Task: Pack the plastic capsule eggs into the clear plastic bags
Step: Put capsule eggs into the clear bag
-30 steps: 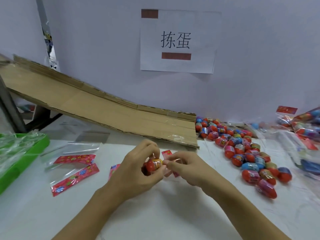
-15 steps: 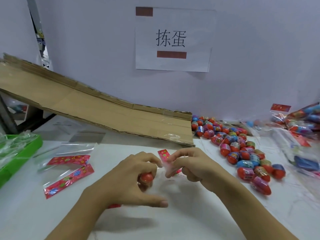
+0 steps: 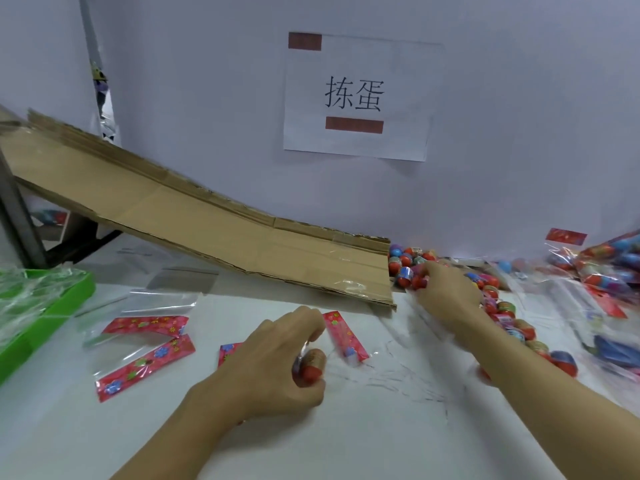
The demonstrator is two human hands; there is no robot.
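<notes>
Head view, one white table (image 3: 346,438). Left hand (image 3: 277,362), near centre: fingers curled round a red capsule egg (image 3: 311,366) inside a clear bag (image 3: 349,344). Right hand (image 3: 446,292), farther right: fingertips among the loose egg pile (image 3: 498,306) below the cardboard ramp (image 3: 207,230); grip cannot be told.

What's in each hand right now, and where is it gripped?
The left hand grips a red egg around its sides, apparently through a clear bag. The right hand rests on the egg pile; whether it grips any cannot be told.
</notes>
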